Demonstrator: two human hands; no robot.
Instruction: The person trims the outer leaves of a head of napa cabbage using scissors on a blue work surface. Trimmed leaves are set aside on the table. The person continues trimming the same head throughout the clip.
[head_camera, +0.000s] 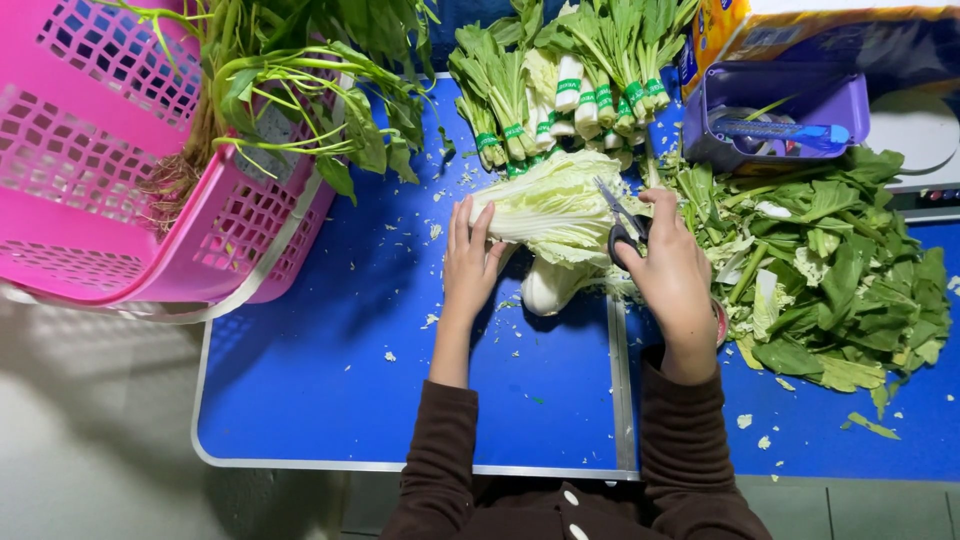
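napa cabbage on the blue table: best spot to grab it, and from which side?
Probably the thick white stem end of the napa cabbage, which points toward the person, taken from the near edge of the blue table. That end looks firm and narrow; the leafy top is loose and ruffled. The left hand steadies its left flank, while the right hand works scissors on the right, so that side is crowded.

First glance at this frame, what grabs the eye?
At the centre of the blue table, the left hand steadies a pale cabbage while the right hand works scissors into its leaves. A pink basket of leafy greens fills the upper left, and a heap of cut leaves lies on the right.
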